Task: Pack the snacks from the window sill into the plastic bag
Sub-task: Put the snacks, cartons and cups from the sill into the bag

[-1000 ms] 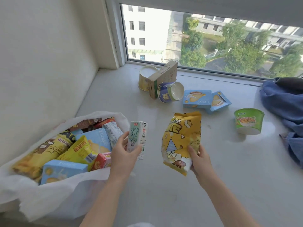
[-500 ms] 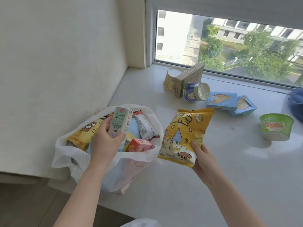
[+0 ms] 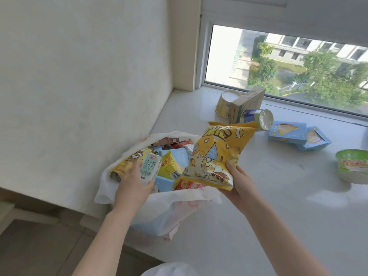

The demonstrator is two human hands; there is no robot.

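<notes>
I see the left hand [image 3: 132, 186] gripping a small white-and-green milk carton [image 3: 149, 168], fingers curled round it, directly over the open mouth of the white plastic bag [image 3: 159, 212]. The bag sits at the left end of the pale stone window sill [image 3: 258, 226], against the wall, and holds mixed snack packets and boxes. The right hand [image 3: 240, 182] pinches the lower corner of a yellow cartoon-printed popcorn bag [image 3: 217, 154], held tilted above the bag's right rim. On the sill near the glass I see a yellow paper tub [image 3: 226, 105], a tan cardboard box [image 3: 248, 105], a blue tub on its side [image 3: 256, 118], two light-blue boxes [image 3: 286, 132] and a green noodle bowl [image 3: 353, 166].
</notes>
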